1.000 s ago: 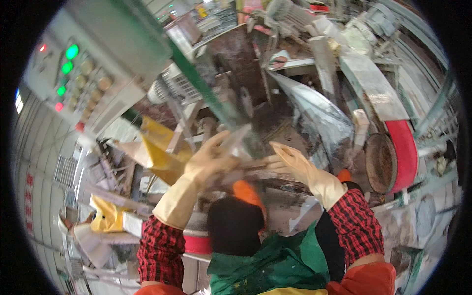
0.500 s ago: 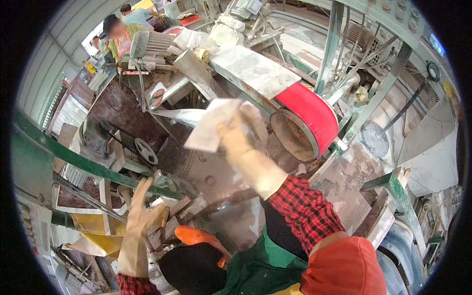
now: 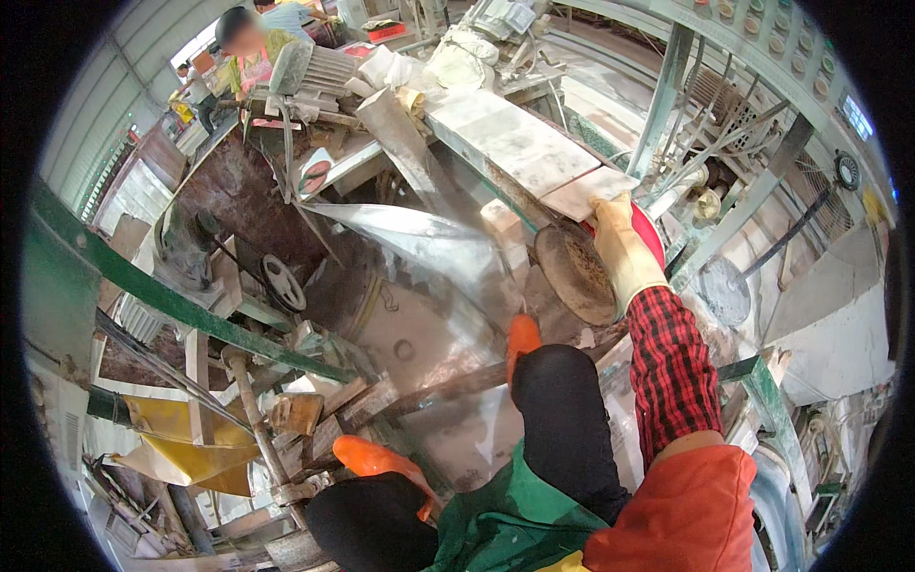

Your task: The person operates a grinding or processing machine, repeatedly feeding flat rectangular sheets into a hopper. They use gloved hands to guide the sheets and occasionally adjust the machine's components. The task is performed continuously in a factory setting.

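Observation:
My right hand (image 3: pixel 620 238), in a cream glove, grips the near edge of a pale flat panel (image 3: pixel 578 193). The panel lies on the red belt (image 3: pixel 649 229), at the near end of the belt machine. Touching or almost touching its far edge is another pale panel (image 3: pixel 510 138) lying flat on the belt; only a thin dark line separates them. Below the belt, beside my wrist, sits a large rusty drum (image 3: pixel 576 275). My left hand is out of the picture.
A green rail (image 3: pixel 181 310) crosses at left above a yellow sheet (image 3: pixel 181 434). Clear plastic sheeting (image 3: pixel 405 234) stretches across the middle. A green metal post (image 3: pixel 660 100) stands right of the belt. Several people work at the far left, one in a dark cap (image 3: pixel 255 62).
My right hand has carried the panel rightward from mid-air and laid it on the red belt's end. My left hand has dropped out of view. An orange boot has appeared at the centre.

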### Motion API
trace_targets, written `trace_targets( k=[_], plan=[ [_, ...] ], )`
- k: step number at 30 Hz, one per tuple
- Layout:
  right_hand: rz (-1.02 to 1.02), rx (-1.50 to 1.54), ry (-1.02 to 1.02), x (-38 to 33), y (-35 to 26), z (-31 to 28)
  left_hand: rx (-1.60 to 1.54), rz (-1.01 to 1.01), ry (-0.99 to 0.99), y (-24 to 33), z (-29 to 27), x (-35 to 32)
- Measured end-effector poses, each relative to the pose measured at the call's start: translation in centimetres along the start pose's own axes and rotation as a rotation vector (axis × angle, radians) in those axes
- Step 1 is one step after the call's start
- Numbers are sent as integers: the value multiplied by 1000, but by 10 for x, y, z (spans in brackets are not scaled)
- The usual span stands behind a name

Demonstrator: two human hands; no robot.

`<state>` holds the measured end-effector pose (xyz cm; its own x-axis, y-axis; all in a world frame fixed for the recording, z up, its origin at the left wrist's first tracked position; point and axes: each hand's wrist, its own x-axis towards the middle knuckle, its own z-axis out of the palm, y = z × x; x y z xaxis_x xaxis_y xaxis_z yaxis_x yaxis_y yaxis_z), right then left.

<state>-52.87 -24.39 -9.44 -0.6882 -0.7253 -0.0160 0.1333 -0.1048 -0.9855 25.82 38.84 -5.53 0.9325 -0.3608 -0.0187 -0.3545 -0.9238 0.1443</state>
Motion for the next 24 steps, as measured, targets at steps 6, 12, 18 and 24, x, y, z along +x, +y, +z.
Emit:
trace_targets(
  k=[6, 12, 18, 24],
  plan=[
    [138, -157, -9, -33, -30, 21, 110, -48, 128, -42, 12, -18],
    [187, -959, -216, -29, -83, 27, 96, -43, 216, -58, 32, -20],
    [-108, -1144, -906, -132, -99, 130, 52, 53, 419, -82, 30, -12],
    [-524, -1143, -1758, -312, -89, 132, 175, 20, 512, -20, -39, -37]
  ],
)
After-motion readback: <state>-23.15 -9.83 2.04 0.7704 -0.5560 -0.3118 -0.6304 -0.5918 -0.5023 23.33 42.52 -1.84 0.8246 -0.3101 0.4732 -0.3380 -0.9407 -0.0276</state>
